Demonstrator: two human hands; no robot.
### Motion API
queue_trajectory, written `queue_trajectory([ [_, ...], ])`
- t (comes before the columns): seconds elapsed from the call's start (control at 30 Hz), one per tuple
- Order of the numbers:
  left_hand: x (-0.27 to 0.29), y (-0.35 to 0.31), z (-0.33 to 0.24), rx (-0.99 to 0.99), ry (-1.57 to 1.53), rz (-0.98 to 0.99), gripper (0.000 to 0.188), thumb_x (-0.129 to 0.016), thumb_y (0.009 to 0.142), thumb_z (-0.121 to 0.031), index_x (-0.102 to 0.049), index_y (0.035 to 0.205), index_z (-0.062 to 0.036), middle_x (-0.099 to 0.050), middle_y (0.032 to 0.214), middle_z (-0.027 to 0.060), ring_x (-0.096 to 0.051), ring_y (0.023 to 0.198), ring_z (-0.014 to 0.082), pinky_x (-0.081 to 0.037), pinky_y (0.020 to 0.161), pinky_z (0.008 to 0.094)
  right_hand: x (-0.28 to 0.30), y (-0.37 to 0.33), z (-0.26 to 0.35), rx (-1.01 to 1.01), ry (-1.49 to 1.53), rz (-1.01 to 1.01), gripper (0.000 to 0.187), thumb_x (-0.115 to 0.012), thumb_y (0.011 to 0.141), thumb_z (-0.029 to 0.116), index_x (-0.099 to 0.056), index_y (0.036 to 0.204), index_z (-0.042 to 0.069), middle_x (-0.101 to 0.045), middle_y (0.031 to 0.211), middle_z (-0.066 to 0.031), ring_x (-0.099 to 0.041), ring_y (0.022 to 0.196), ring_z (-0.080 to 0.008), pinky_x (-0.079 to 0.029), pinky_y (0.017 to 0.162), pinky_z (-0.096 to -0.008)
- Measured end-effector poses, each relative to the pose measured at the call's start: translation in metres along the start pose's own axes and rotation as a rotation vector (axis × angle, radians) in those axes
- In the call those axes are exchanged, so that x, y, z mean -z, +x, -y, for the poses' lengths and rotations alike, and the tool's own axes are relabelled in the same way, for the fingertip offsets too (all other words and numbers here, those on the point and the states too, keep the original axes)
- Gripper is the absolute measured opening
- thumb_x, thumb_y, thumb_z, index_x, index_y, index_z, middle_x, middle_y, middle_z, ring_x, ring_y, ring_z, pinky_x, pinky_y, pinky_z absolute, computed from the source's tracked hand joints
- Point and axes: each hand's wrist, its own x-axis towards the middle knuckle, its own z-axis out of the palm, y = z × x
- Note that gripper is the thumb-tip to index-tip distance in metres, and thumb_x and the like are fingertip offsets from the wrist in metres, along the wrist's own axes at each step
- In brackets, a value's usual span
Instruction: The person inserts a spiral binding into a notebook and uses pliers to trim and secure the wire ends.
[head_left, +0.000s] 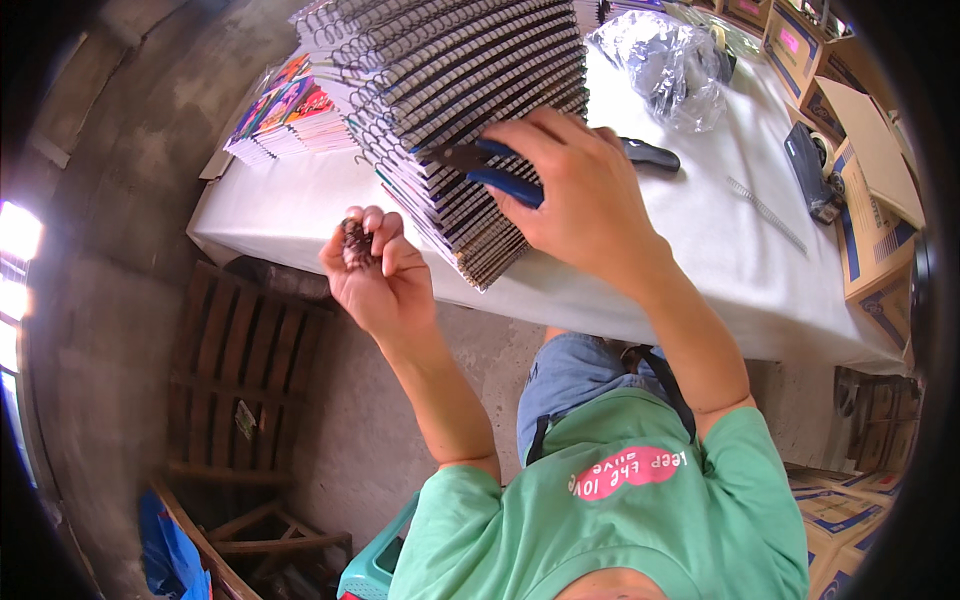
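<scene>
A tall stack of spiral-bound notebooks (480,75) stands on the table, its coil bindings facing me. My right hand (590,190) is closed round the blue handles of a pair of pliers (512,188). The dark jaws are at the coil edge of the stack; whether they touch a wire cannot be made out. To the left of the stack's lower corner, my left hand (388,270) is raised with curled fingers round a small dark-brown ridged bunch (358,244). It looks like coiled pieces, but its exact kind is unclear.
A white cloth covers the table (720,270). Colourful booklets (285,115) lie at the left. Toward the right are a clear plastic bag (665,65), a black-handled object (652,156), a loose wire coil (765,213), a tape dispenser (815,175) and cardboard boxes (870,215).
</scene>
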Motion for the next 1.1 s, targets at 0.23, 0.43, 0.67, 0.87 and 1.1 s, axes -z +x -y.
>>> queue_trajectory([
  [0.23,-0.023,0.009,0.008,-0.115,0.247,-0.246,0.039,-0.055,0.089,-0.019,-0.052,0.121,0.0040,-0.053,0.107,0.0140,-0.052,0.085,0.0174,-0.053,0.068,0.0225,-0.004,0.003,0.007,0.024,-0.145,-0.056,0.042,-0.072,0.066,0.018,-0.060,0.106,0.014,-0.057,0.096,-0.0039,-0.058,0.091,-0.0248,-0.044,0.077,-0.0425],
  [0.43,-0.033,0.023,0.023,-0.343,0.919,-0.024,0.029,-0.062,0.090,-0.022,-0.061,0.108,0.0010,-0.062,0.091,0.0074,-0.049,0.064,0.0041,-0.035,0.047,0.0158,-0.004,0.005,0.018,0.008,-0.157,-0.012,0.043,-0.073,0.066,0.016,-0.060,0.106,0.014,-0.058,0.095,-0.0039,-0.060,0.087,-0.0253,-0.048,0.070,-0.0417],
  [0.67,-0.041,0.023,0.035,-0.577,1.252,-0.103,0.028,-0.060,0.092,-0.022,-0.062,0.103,0.0042,-0.063,0.083,0.0079,-0.051,0.061,0.0048,-0.041,0.047,0.0180,-0.003,0.007,0.003,0.061,-0.086,0.037,0.028,-0.072,0.064,0.016,-0.063,0.090,0.010,-0.060,0.078,-0.0042,-0.064,0.071,-0.0242,-0.052,0.060,-0.0352],
  [0.87,-0.038,0.022,0.029,-0.507,1.205,-0.089,0.030,-0.058,0.093,-0.023,-0.062,0.104,0.0043,-0.063,0.081,0.0076,-0.051,0.061,0.0051,-0.041,0.047,0.0181,0.007,0.010,0.007,0.098,-0.150,-0.154,0.038,-0.074,0.063,0.020,-0.064,0.099,0.013,-0.058,0.093,-0.0046,-0.060,0.088,-0.0236,-0.045,0.077,-0.0413],
  [1.1,-0.037,0.019,0.030,-0.517,1.204,-0.079,0.031,-0.059,0.093,-0.023,-0.061,0.105,0.0050,-0.064,0.086,0.0095,-0.055,0.068,0.0069,-0.042,0.047,0.0183,0.003,0.013,0.014,0.014,-0.207,-0.070,0.046,-0.074,0.065,0.017,-0.059,0.108,0.016,-0.054,0.101,-0.0030,-0.056,0.097,-0.0245,-0.043,0.084,-0.0438],
])
